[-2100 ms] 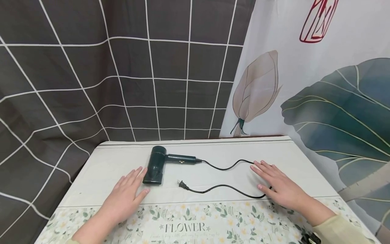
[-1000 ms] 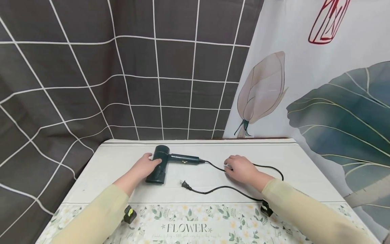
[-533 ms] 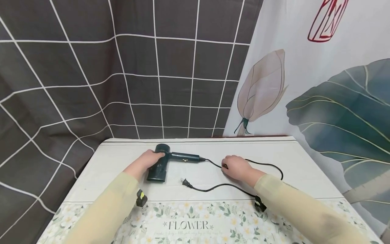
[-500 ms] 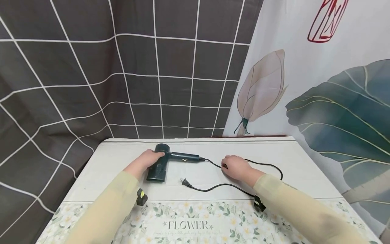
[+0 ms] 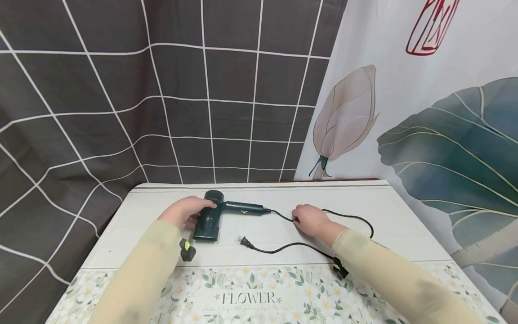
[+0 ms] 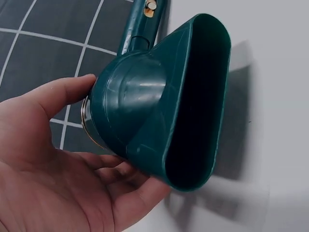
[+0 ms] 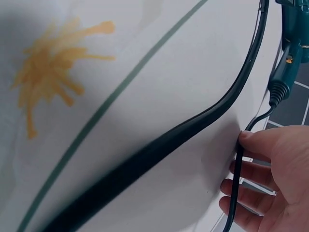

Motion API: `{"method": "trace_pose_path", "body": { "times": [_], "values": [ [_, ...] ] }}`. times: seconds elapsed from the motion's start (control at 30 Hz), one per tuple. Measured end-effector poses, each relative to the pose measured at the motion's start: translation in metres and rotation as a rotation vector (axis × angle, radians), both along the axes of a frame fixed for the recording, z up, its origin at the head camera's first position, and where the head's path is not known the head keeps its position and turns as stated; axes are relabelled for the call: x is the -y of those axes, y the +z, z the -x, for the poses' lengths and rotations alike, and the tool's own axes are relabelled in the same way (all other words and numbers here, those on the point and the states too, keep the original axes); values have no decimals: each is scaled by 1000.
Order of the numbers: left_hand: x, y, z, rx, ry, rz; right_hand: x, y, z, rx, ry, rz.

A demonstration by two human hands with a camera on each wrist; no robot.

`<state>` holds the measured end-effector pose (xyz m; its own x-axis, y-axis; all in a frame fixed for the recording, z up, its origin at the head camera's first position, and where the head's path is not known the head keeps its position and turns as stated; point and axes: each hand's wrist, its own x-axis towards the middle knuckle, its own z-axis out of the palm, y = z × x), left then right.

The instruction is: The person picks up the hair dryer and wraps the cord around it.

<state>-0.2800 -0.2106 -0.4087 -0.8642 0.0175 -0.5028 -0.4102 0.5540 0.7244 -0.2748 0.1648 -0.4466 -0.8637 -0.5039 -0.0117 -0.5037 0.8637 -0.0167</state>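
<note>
With our left hand [image 5: 184,211] we are grasping the dark green hair dryer [image 5: 207,228] by its barrel, the thumb [image 6: 63,93] pressing on one side and the other fingers curling beneath. The dryer is lying left of the middle on the counter [image 5: 275,231], its handle [image 5: 243,207] pointing right and its flattened nozzle [image 6: 154,133] facing our near side; whether the whole barrel is touching the cloth, we cannot tell. With our right hand [image 5: 311,219] we are pinching the black cord [image 5: 270,252] between thumb and fingers, a short way along from the handle. Beyond that hand the cord is looping out to the right and coming back below our right wrist towards the two-pronged plug [image 5: 245,241], which is lying between our hands, nearer to us than the handle. Floral print lettered FLOWER [image 5: 248,298] is covering the counter's near part, and a dark gridded curtain [image 5: 230,119] is hanging behind.
</note>
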Motion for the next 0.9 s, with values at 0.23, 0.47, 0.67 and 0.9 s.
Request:
{"method": "trace_pose_path", "body": {
  "times": [0.23, 0.47, 0.67, 0.9],
  "values": [
    [-9, -4, -4, 38, 96, -112, 0, -1, -1, -23, 4, 16],
    [-21, -2, -9, 31, 164, -145, 3, 2, -1, -1, -37, 40],
    [-23, -4, -10, 13, 155, -145, 5, 2, -1, 16, -59, 35],
    [-23, -6, -11, 21, 187, -234, 6, 5, -2, 31, -79, 38]
  ]
}}
